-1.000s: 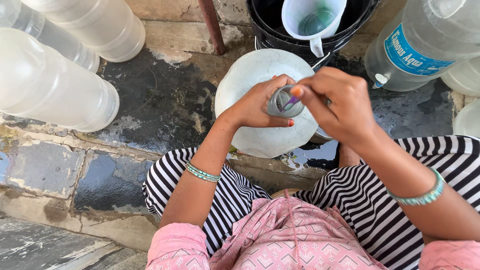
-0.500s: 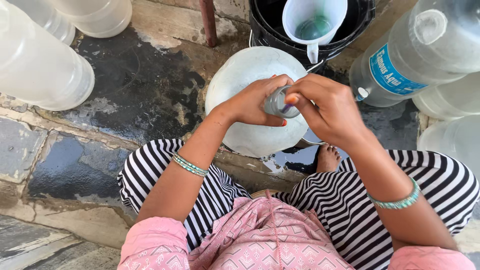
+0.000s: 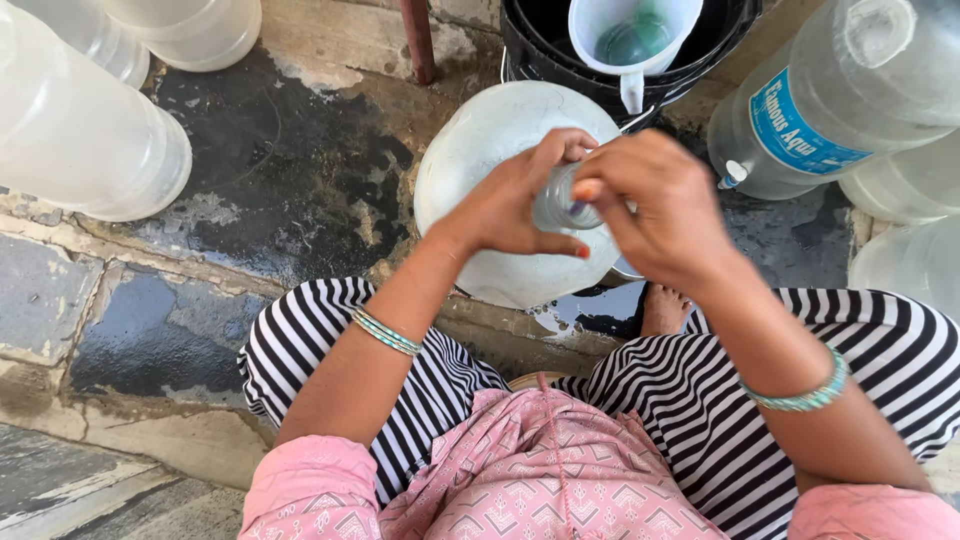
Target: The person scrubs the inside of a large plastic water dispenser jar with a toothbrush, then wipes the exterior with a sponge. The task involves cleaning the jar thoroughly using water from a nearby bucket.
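A person crouches over a large, round, translucent water jug (image 3: 500,200) that stands upright on the wet stone floor (image 3: 290,170), between their striped knees. The left hand (image 3: 515,205) wraps around the jug's neck (image 3: 556,203), fingers (image 3: 560,245) curled closed on it and the thumb over the top. The right hand (image 3: 655,215) sits at the mouth of the same neck, its fingers bunched tight over the opening; what they pinch there is hidden, so I cannot tell whether a cap lies under them. Each wrist carries green bangles, one set on the left (image 3: 385,332) and one on the right (image 3: 805,392).

Just beyond the jug stands one black bucket (image 3: 530,50), and inside it rests one white plastic mug (image 3: 635,35) with a little greenish water, its handle pointing toward the jug.

Counting the other containers: three pale jugs lie at the upper left (image 3: 80,130), all on their sides. On the right, one clear bottle with a blue label (image 3: 830,100) lies tilted, its white cap toward the jug, and two more pale containers (image 3: 905,240) show partly at the right edge below it. One bare foot (image 3: 665,310) shows beneath the right hand on the wet floor.
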The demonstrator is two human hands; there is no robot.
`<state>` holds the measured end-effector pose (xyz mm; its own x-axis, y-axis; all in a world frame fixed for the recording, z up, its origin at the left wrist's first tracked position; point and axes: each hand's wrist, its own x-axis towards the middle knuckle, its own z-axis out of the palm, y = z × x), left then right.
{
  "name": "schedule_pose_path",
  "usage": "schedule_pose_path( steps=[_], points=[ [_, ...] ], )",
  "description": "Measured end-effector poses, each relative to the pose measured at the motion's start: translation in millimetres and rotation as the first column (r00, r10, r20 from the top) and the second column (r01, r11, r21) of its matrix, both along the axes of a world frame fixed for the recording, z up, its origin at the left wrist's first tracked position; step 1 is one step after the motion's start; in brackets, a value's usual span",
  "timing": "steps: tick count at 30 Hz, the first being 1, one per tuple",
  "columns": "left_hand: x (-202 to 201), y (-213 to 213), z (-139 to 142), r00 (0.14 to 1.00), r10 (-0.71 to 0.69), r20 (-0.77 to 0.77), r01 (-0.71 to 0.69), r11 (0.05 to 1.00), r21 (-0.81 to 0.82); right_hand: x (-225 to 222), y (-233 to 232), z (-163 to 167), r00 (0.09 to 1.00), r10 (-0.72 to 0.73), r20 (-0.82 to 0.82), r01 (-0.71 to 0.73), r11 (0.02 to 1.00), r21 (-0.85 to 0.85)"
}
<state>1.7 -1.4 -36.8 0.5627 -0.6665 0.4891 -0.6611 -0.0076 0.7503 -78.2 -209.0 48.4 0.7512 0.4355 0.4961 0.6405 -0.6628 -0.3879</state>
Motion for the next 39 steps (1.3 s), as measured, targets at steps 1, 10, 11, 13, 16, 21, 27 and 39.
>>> schedule_pose_path(
  steps=[1, 10, 11, 13, 16, 21, 27, 39],
  points=[
    [-3, -2, 1, 0.997, 0.039, 0.066, -0.039, 0.999, 0.008, 7, -2, -17, 0.999, -0.022, -0.049, 0.021, 0.999, -0.026],
    [2, 8, 14, 0.998, -0.022, 0.058, 0.004, 0.955, 0.296, -15, 5, 40, 0.995, -0.074, -0.069, 0.085, 0.979, 0.187],
    [4, 10, 16, 0.998, -0.053, 0.036, 0.04, 0.956, 0.291, -23, 6, 55, 0.994, -0.096, -0.045, 0.103, 0.975, 0.199],
    [4, 12, 18, 0.996, -0.089, -0.016, 0.09, 0.963, 0.256, -37, 7, 75, 0.994, -0.112, -0.012, 0.112, 0.967, 0.228],
    [8, 17, 21, 0.99, -0.107, -0.088, 0.123, 0.971, 0.207, -35, 13, 65, 0.993, -0.108, 0.044, 0.099, 0.979, 0.176],
    [8, 20, 22, 0.969, -0.123, -0.214, 0.173, 0.957, 0.231, 0, 26, 13, 0.994, 0.046, -0.103, -0.025, 0.98, 0.196],
    [11, 18, 13, 0.968, -0.17, -0.186, 0.211, 0.95, 0.231, -41, -2, 57, 0.998, -0.066, -0.008, 0.066, 0.981, 0.185],
    [12, 12, 13, 0.971, -0.169, -0.17, 0.208, 0.947, 0.246, -14, 8, 24, 1.0, 0.007, 0.025, -0.01, 0.991, 0.131]
  ],
)
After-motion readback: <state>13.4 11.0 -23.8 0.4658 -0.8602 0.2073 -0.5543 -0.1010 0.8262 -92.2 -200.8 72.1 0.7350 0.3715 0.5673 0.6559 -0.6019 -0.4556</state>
